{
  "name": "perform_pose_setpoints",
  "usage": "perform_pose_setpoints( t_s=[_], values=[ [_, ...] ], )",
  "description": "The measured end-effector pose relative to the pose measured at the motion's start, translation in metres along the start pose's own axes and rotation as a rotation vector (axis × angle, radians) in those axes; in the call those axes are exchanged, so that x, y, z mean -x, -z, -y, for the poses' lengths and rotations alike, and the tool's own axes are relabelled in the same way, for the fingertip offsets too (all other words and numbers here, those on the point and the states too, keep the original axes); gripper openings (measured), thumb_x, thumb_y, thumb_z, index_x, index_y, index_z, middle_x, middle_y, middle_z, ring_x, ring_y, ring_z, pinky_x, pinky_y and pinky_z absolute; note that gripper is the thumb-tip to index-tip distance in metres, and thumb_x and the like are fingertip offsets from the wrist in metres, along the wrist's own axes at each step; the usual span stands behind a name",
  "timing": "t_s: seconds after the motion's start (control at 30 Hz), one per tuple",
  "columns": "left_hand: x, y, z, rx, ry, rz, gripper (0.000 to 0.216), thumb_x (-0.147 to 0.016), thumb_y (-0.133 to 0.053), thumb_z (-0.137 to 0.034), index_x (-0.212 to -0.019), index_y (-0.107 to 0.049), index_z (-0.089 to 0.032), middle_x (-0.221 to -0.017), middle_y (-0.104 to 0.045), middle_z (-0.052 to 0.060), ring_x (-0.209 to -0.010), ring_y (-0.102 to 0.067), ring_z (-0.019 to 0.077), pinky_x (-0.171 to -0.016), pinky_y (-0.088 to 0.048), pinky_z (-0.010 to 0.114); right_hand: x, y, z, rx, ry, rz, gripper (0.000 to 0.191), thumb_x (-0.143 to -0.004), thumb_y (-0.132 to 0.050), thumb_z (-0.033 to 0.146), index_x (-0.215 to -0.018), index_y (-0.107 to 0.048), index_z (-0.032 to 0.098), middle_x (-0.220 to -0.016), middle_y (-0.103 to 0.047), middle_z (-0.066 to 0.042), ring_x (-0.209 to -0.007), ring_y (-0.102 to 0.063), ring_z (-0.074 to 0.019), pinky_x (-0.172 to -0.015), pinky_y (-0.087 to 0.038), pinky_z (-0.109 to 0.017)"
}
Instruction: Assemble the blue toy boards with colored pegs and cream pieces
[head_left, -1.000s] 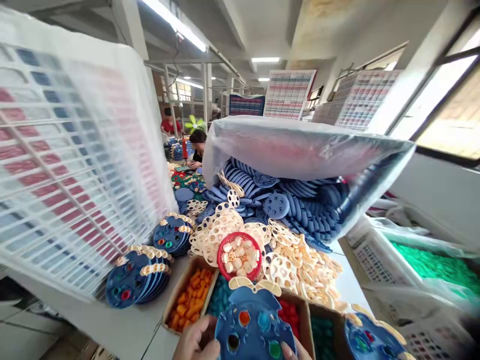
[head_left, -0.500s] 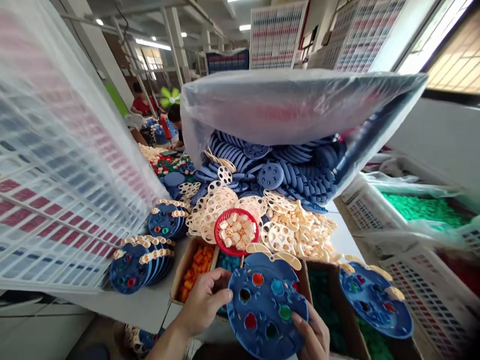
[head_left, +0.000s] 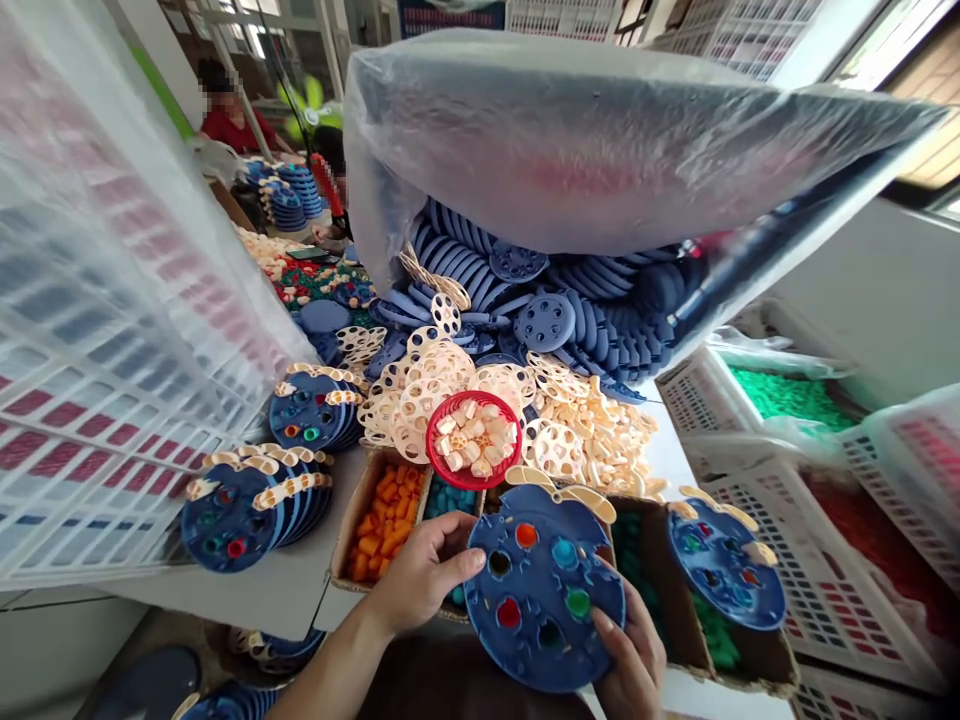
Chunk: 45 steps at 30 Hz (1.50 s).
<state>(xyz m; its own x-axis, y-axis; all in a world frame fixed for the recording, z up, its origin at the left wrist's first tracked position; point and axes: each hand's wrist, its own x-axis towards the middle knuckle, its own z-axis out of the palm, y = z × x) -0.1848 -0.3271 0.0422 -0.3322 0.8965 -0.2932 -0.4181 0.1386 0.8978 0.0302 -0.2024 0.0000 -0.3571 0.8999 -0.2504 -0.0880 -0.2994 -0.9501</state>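
Between both hands is a round blue plastic disc (head_left: 536,640) with coloured pieces set in its holes and a cream winged part (head_left: 559,491) at its top edge. My left hand (head_left: 435,572) pinches the disc's left rim, thumb on the face. My right hand (head_left: 631,640) grips the lower right rim, its thumb near the green piece; the fingers behind the disc are hidden. Just beyond the disc stands a red basket (head_left: 430,440) of cream pieces. Orange pieces (head_left: 385,520) fill a cardboard compartment near my left hand.
Stacked finished-looking discs (head_left: 232,520) stand at left beside a tall white crate (head_left: 90,400). Another disc (head_left: 727,565) rests on the box at right. Cream perforated plates (head_left: 427,390) and blue discs (head_left: 544,320) are heaped behind, under plastic sheeting (head_left: 570,140). Two people work at far left.
The view has tipped downward, so the bench sits higher in the picture. Both hands keep hold of the disc, which appears slightly further right.
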Motion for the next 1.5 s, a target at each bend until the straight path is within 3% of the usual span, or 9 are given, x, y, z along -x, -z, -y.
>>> perform_pose_setpoints(
  t_s=[0.17,0.37,0.5,0.8,0.93,1.03,1.17,1.3,1.5],
  values=[
    [-0.016,-0.008,0.003,0.053,0.026,0.055,0.035,-0.083,-0.072,-0.038,-0.107,-0.067,-0.013,-0.093,-0.072,0.007,-0.087,-0.065,0.0187,-0.078,-0.047,0.027,-0.005,-0.002,0.016,-0.014,0.058,-0.061,0.042,-0.07,-0.076,0.036,-0.11,-0.073,0.023,-0.102,-0.078,-0.005,-0.09,-0.071,-0.0236,-0.075,-0.056,-0.027],
    [-0.028,-0.017,0.004,0.068,0.033,0.074,0.031,-0.083,-0.073,-0.034,-0.106,-0.069,-0.014,-0.093,-0.074,0.006,-0.085,-0.065,0.0162,-0.077,-0.047,0.025,-0.004,-0.003,0.032,-0.097,0.017,-0.109,0.046,-0.068,-0.079,0.037,-0.112,-0.07,0.029,-0.08,-0.078,0.002,-0.071,-0.068,-0.0151,-0.063,-0.052,-0.019],
    [-0.038,-0.018,0.005,0.077,0.043,0.097,0.03,-0.082,-0.073,-0.033,-0.107,-0.07,-0.015,-0.095,-0.074,0.006,-0.088,-0.066,0.0177,-0.079,-0.048,0.026,-0.002,-0.001,0.031,-0.125,0.022,-0.155,0.047,-0.066,-0.082,0.037,-0.111,-0.071,0.029,-0.074,-0.075,0.002,-0.068,-0.069,-0.0144,-0.061,-0.052,-0.018],
    [-0.051,-0.02,0.014,0.045,0.043,0.092,0.03,-0.082,-0.073,-0.037,-0.105,-0.072,-0.019,-0.099,-0.073,0.005,-0.095,-0.067,0.0218,-0.087,-0.049,0.031,-0.004,0.006,0.017,-0.18,0.048,-0.138,0.047,-0.071,-0.077,0.033,-0.117,-0.067,0.031,-0.084,-0.077,0.001,-0.074,-0.069,-0.0157,-0.062,-0.052,-0.019],
    [-0.063,-0.012,0.0,-0.225,-0.035,0.102,0.042,-0.089,-0.057,-0.053,-0.106,-0.069,-0.015,-0.092,-0.072,0.008,-0.084,-0.068,0.0218,-0.077,-0.053,0.032,-0.011,0.012,0.019,-0.15,0.032,-0.09,0.041,-0.072,-0.074,0.032,-0.113,-0.07,0.029,-0.084,-0.078,0.0,-0.072,-0.069,-0.0166,-0.061,-0.052,-0.02],
    [-0.096,-0.003,-0.015,-0.666,-0.182,-0.13,0.047,-0.095,-0.041,-0.053,-0.101,-0.066,-0.014,-0.089,-0.07,0.009,-0.073,-0.066,0.019,-0.069,-0.054,0.031,-0.015,0.013,0.023,-0.142,-0.042,-0.006,0.039,-0.071,-0.075,0.033,-0.109,-0.074,0.027,-0.081,-0.079,-0.002,-0.07,-0.071,-0.0187,-0.06,-0.053,-0.022],
    [-0.144,-0.001,-0.026,-0.984,-0.274,-0.333,0.03,-0.087,-0.057,-0.033,-0.11,-0.062,-0.014,-0.117,-0.064,0.015,-0.094,-0.064,0.0242,-0.083,-0.053,0.037,-0.018,0.014,0.025,-0.163,-0.057,-0.027,0.04,-0.068,-0.08,0.036,-0.107,-0.077,0.027,-0.084,-0.08,-0.003,-0.075,-0.073,-0.0212,-0.062,-0.055,-0.022],
    [-0.164,-0.007,-0.022,-1.182,-0.305,-0.356,0.024,-0.083,-0.057,-0.02,-0.106,-0.063,-0.016,-0.124,-0.06,0.016,-0.111,-0.059,0.0299,-0.092,-0.049,0.041,-0.022,0.017,0.023,-0.188,-0.074,-0.056,0.041,-0.068,-0.082,0.037,-0.107,-0.077,0.026,-0.086,-0.08,-0.004,-0.071,-0.074,-0.0209,-0.06,-0.057,-0.022],
    [-0.163,-0.015,-0.016,-1.291,-0.379,-0.352,0.012,-0.083,-0.054,-0.014,-0.093,-0.06,-0.017,-0.108,-0.064,0.015,-0.098,-0.064,0.0291,-0.08,-0.052,0.039,-0.021,0.019,0.012,-0.286,-0.196,-0.078,0.043,-0.065,-0.087,0.038,-0.106,-0.077,0.031,-0.088,-0.08,-0.001,-0.069,-0.074,-0.0202,-0.057,-0.057,-0.022]
  ],
)
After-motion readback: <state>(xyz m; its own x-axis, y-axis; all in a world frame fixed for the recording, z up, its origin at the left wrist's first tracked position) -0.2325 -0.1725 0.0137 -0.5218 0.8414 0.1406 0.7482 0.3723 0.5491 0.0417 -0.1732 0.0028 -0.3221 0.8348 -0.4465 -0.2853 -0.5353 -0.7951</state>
